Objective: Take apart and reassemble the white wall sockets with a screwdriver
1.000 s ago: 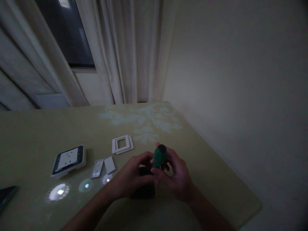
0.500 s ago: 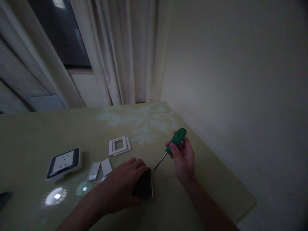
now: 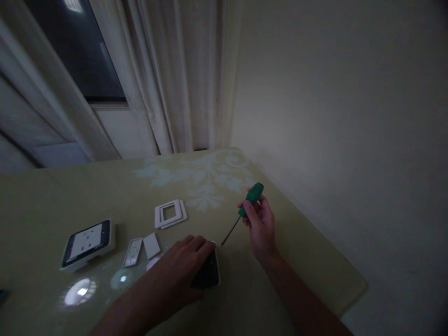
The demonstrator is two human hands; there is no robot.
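Observation:
My right hand [image 3: 261,226] grips a green-handled screwdriver [image 3: 250,199], held slanted with its thin shaft running down-left and its tip close to the far corner of a dark square socket part [image 3: 209,273]. My left hand [image 3: 182,266] lies over that part on the table, fingers curled around its left side. The part's white edge shows on its right.
On the pale green table [image 3: 301,242] lie stacked white square frames [image 3: 170,213], two small white plates [image 3: 142,247], and a white socket unit with a dark rim [image 3: 87,239]. The table's right edge and a pale wall are near. Curtains hang behind.
My right hand lifted the screwdriver off the dark part and swung it out to the right, tilting it. My left hand settled flatter over the part.

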